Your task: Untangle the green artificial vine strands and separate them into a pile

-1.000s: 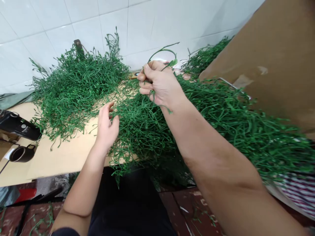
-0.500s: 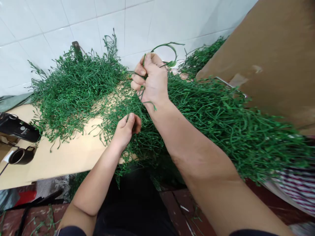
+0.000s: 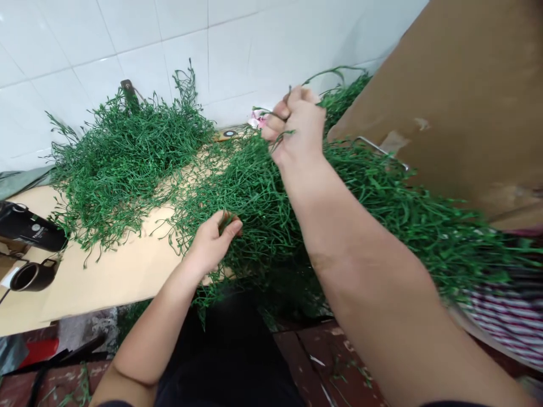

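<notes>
My right hand [image 3: 300, 125] is raised above the larger heap of thin green plant stems [image 3: 373, 209], its fingers closed on a few stems. The ends of these stick out past the fingers, one long curved stem [image 3: 328, 70] towards the wall. Lower and to the left, my left hand [image 3: 214, 240] is closed at the near edge of that heap, with a bit of green stem showing between thumb and fingers. A second heap of stems with small bud-like tips [image 3: 127, 158] lies on the cardboard sheet [image 3: 123, 268] to the left.
A black bottle [image 3: 31, 226] and a dark mug [image 3: 34, 275] are at the far left. White wall tiles [image 3: 237, 51] rise behind. A large brown cardboard panel [image 3: 466, 113] leans at the right, above striped cloth [image 3: 509, 322]. A tape roll [image 3: 229, 134] lies near the wall.
My right hand has moved to the right with its stems, closer to the cardboard panel. My left hand has shifted slightly down and stays closed. The view has moved a little.
</notes>
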`<state>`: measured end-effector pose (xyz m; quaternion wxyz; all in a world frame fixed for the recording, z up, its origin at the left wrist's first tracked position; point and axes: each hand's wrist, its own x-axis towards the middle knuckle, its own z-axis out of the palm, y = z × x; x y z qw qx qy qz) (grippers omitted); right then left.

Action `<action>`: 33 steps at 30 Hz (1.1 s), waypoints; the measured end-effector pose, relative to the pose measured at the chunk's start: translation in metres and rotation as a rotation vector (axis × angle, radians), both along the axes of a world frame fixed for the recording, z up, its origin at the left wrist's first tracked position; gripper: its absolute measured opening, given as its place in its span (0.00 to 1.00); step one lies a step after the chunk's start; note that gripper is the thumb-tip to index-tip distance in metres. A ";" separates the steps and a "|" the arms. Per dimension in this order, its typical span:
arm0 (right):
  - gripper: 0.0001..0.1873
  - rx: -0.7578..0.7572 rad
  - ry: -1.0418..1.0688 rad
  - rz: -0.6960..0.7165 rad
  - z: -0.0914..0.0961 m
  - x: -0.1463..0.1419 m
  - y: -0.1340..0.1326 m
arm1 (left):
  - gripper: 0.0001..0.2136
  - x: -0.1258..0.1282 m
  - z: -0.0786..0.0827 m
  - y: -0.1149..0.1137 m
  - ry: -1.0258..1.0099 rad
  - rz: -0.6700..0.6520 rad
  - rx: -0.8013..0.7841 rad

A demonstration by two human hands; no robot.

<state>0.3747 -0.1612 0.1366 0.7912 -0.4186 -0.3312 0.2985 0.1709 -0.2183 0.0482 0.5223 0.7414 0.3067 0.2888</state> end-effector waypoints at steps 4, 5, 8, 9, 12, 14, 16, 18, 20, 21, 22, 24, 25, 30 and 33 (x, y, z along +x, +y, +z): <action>0.18 0.059 -0.051 0.091 0.008 -0.036 -0.016 | 0.29 0.007 0.012 0.020 -0.067 0.211 0.086; 0.18 0.064 -0.101 0.109 0.009 -0.043 -0.018 | 0.30 0.008 0.016 0.022 -0.101 0.239 0.089; 0.20 0.097 -0.193 0.138 0.006 -0.058 -0.018 | 0.27 0.015 0.026 0.026 -0.239 0.259 -0.064; 0.20 0.121 -0.185 0.147 0.005 -0.063 -0.018 | 0.24 0.018 0.028 0.027 -0.286 0.253 -0.149; 0.20 0.177 -0.124 0.192 0.002 -0.077 -0.017 | 0.19 0.024 0.030 0.033 -0.399 0.207 -0.355; 0.20 0.169 -0.100 0.222 0.001 -0.083 -0.017 | 0.16 0.024 0.028 0.037 -0.467 0.159 -0.387; 0.20 0.141 -0.063 0.229 0.000 -0.084 -0.016 | 0.15 0.022 0.026 0.040 -0.531 0.115 -0.364; 0.20 0.123 0.003 0.210 -0.003 -0.081 -0.011 | 0.17 0.018 0.023 0.039 -0.553 0.078 -0.329; 0.21 0.115 0.074 0.185 -0.006 -0.073 -0.004 | 0.19 0.013 0.020 0.037 -0.505 0.044 -0.308; 0.21 0.110 0.096 0.177 -0.007 -0.069 -0.001 | 0.19 0.011 0.018 0.035 -0.470 0.026 -0.299; 0.21 0.104 0.103 0.172 -0.009 -0.064 0.003 | 0.20 0.010 0.017 0.034 -0.439 0.007 -0.292; 0.21 0.086 0.089 0.164 -0.010 -0.055 0.008 | 0.21 0.006 0.015 0.033 -0.405 -0.017 -0.282; 0.21 0.073 0.080 0.155 -0.009 -0.052 0.010 | 0.21 0.003 0.015 0.033 -0.398 -0.022 -0.272; 0.23 -0.025 0.063 0.114 -0.008 -0.041 0.014 | 0.20 -0.007 0.016 0.034 -0.324 0.008 -0.169; 0.21 -0.059 -0.009 0.076 -0.013 -0.034 0.021 | 0.19 -0.009 0.019 0.030 -0.252 0.017 -0.103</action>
